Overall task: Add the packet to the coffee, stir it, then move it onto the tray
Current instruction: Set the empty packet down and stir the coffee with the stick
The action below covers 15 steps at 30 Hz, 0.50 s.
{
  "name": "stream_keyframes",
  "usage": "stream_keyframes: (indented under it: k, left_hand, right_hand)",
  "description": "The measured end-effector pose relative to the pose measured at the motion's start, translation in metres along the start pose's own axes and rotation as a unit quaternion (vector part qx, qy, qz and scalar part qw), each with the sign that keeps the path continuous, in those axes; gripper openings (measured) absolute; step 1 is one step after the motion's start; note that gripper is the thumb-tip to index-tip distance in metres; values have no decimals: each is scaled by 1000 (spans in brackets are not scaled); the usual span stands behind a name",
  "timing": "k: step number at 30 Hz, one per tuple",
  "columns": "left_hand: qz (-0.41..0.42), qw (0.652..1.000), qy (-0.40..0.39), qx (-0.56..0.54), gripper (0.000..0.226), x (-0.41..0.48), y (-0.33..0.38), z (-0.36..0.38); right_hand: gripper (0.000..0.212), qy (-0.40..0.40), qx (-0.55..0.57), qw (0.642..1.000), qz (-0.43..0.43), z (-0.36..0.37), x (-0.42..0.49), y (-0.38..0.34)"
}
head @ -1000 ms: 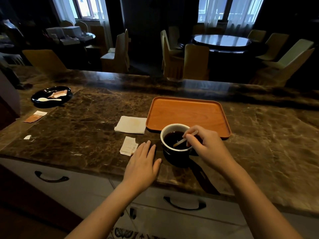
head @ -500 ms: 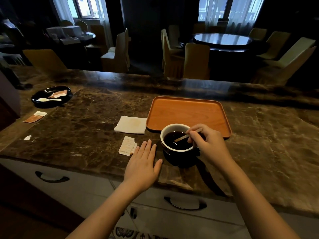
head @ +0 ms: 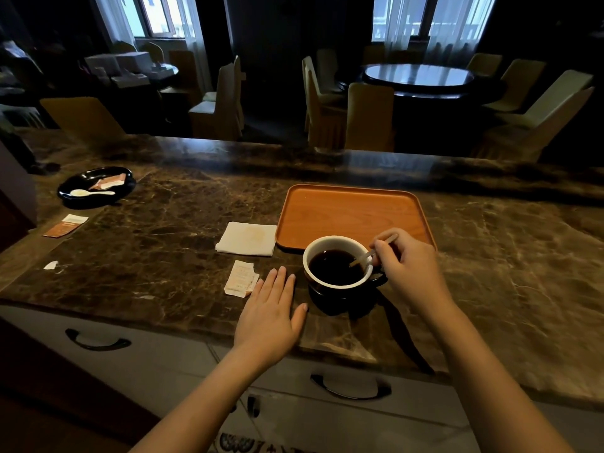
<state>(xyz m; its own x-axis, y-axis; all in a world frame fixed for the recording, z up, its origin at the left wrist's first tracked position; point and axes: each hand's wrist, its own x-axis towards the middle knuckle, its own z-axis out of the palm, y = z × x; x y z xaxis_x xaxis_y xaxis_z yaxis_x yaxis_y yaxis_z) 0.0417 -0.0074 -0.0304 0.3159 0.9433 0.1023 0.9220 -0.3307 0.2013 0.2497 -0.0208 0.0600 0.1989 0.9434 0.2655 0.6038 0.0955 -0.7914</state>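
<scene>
A dark cup with a white inside (head: 338,271), full of black coffee, stands on the marble counter just in front of the orange tray (head: 353,214). My right hand (head: 408,273) pinches a thin stir stick (head: 362,258) whose tip dips into the coffee at the cup's right side. My left hand (head: 271,312) lies flat on the counter left of the cup, fingers apart, holding nothing. A torn white packet (head: 240,277) lies beside its fingertips.
A folded white napkin (head: 246,238) lies left of the tray. A black plate (head: 96,188) with a white spoon and a packet sits far left, another packet (head: 65,225) and a paper scrap (head: 50,265) near it. Drawers with handles are below the counter edge.
My right hand has shifted right, carrying the stick from the coffee's left part to its right side. The left hand and the cup have stayed in place.
</scene>
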Motion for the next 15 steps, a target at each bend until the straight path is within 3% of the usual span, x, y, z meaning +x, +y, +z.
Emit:
stream_keyframes:
  k: [8,15]
  left_hand:
    - [2,1000,2,-4,79,0,0,1]
    - [2,1000,3,-4,67,-1,0,0]
  right_hand:
    - [14,-59,62,996,3,11,-8,-4]
    - [15,-96,54,994,17,-3,-2,-12]
